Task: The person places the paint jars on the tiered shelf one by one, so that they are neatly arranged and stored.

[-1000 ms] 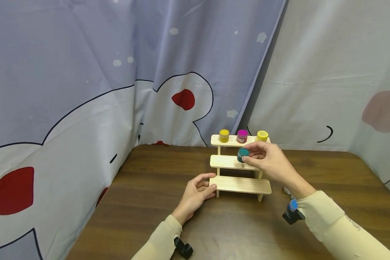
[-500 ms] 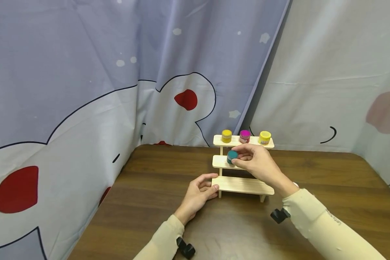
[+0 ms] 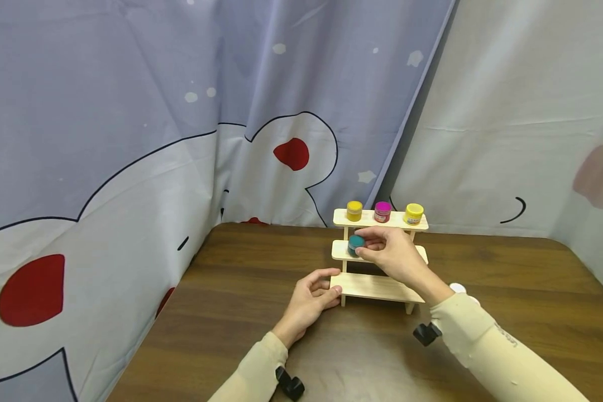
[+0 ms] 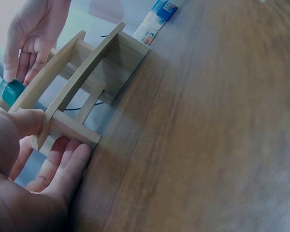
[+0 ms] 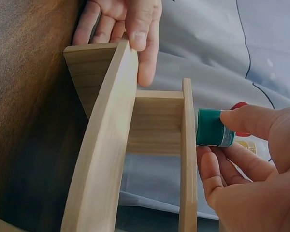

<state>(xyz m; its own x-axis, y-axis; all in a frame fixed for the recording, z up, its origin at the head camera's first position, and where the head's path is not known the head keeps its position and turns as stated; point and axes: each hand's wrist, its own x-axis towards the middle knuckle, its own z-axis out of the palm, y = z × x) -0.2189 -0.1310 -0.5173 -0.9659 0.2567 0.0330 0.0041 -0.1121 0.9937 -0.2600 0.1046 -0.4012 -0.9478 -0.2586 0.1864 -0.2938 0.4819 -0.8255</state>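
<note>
A three-tier wooden display stand point(image 3: 377, 286) stands on the brown table. My left hand point(image 3: 309, 300) grips the left end of its bottom tier, thumb on top and fingers around the end. My right hand point(image 3: 396, 254) pinches a small teal paint jar point(image 3: 355, 245) at the left end of the middle tier. In the right wrist view the upright jar point(image 5: 213, 128) has its base right at the shelf board, between thumb and fingers. Above it, the top tier carries a golden-yellow jar point(image 3: 354, 211), a magenta jar point(image 3: 382, 212) and a bright yellow jar point(image 3: 414, 214).
Right of the stand, partly hidden by my right forearm, white jars point(image 3: 458, 288) sit on the table point(image 3: 231, 312). The left wrist view shows a blue jar point(image 4: 165, 8) there too. A patterned curtain point(image 3: 291, 184) hangs close behind the stand.
My right hand has carried the teal jar leftward along the middle tier to its left end and lower onto it. The left hand keeps its grip; the head view has shifted slightly.
</note>
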